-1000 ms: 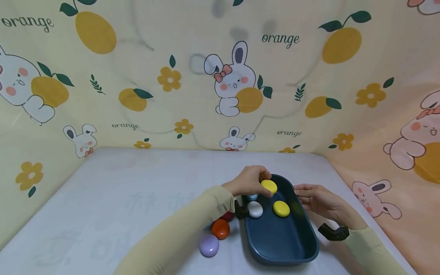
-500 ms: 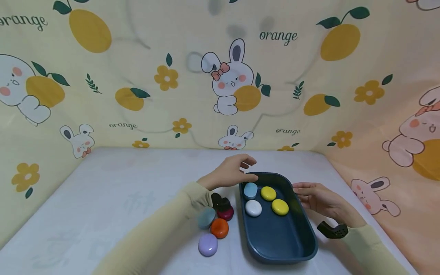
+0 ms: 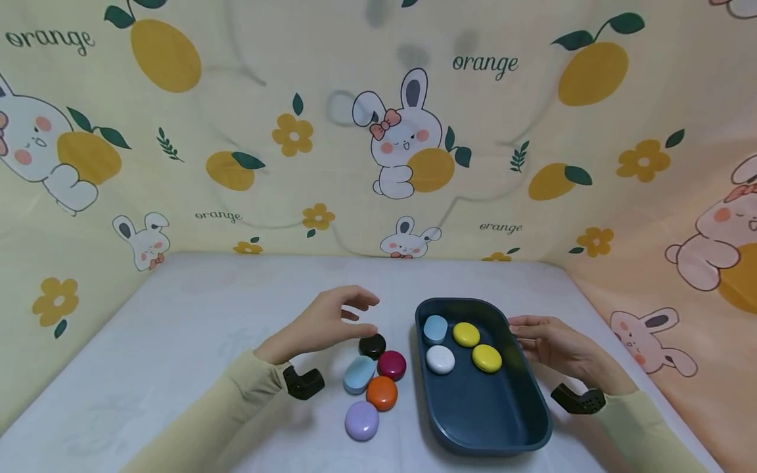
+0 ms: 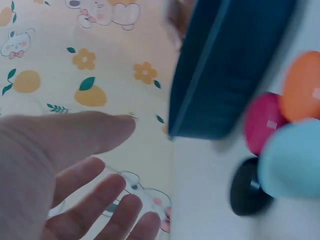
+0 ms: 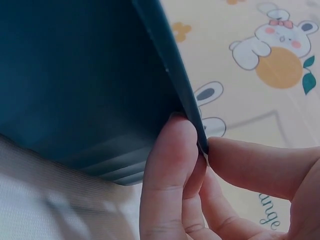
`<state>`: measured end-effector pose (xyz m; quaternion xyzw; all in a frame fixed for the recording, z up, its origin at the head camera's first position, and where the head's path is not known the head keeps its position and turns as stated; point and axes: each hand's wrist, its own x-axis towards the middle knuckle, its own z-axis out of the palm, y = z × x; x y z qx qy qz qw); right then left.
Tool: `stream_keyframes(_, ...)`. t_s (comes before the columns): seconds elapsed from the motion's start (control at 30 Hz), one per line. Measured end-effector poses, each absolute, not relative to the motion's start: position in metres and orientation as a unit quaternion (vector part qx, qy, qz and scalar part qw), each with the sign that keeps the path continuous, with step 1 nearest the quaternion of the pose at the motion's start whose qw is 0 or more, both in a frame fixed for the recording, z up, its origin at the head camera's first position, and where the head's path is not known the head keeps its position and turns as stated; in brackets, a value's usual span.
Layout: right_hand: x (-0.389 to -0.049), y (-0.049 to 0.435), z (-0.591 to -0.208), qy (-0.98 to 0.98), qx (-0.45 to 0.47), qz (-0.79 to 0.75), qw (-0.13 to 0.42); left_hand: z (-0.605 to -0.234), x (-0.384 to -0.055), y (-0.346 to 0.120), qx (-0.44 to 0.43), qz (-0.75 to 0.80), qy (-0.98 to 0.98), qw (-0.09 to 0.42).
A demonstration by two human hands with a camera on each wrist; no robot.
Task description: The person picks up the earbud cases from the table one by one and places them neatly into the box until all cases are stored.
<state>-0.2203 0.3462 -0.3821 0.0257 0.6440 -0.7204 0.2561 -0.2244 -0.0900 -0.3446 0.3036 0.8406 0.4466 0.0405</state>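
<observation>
My left hand (image 3: 322, 322) hovers just behind a loose group of glossy, pebble-like pieces, its fingers spread and nothing between them. Nearest to it is the black piece (image 3: 372, 345). Beside that lie a dark red piece (image 3: 391, 365), a light blue piece (image 3: 359, 374), an orange piece (image 3: 382, 393) and a purple piece (image 3: 362, 421). My right hand (image 3: 562, 348) pinches the rim of the dark blue tray (image 3: 487, 417) between thumb and fingers (image 5: 172, 150). Inside the tray sit a light blue piece (image 3: 435, 330), a white piece (image 3: 440, 360) and two yellow pieces (image 3: 487, 359).
A white cloth (image 3: 195, 341) covers the table. Behind and along the sides stands a curtain (image 3: 331, 164) printed with rabbits and oranges. Both wrists wear a black device, the left one (image 3: 303, 383) close to the loose pieces.
My left hand has let go of a yellow piece in the tray and moved left, out of the tray, to above the loose pieces. My right hand stays at the tray's rim.
</observation>
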Motion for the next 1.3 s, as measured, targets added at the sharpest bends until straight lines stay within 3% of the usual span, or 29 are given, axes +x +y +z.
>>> stream_keyframes(0.23,-0.222,0.342,-0.380,0.643,0.020,-0.718,0.264,-0.366,-0.206,-0.124,0.309,0.446,0.838,0.067)
stream_keyframes(0.6,-0.223,0.339,-0.385,0.644,0.008,-0.715,0.274,-0.376,-0.200,-0.133,0.294,0.492,0.816,0.075)
stream_keyframes(1.3,-0.222,0.347,-0.381,0.637,-0.010,-0.720,0.276,-0.391,-0.219,-0.133,0.315,0.473,0.812,0.131)
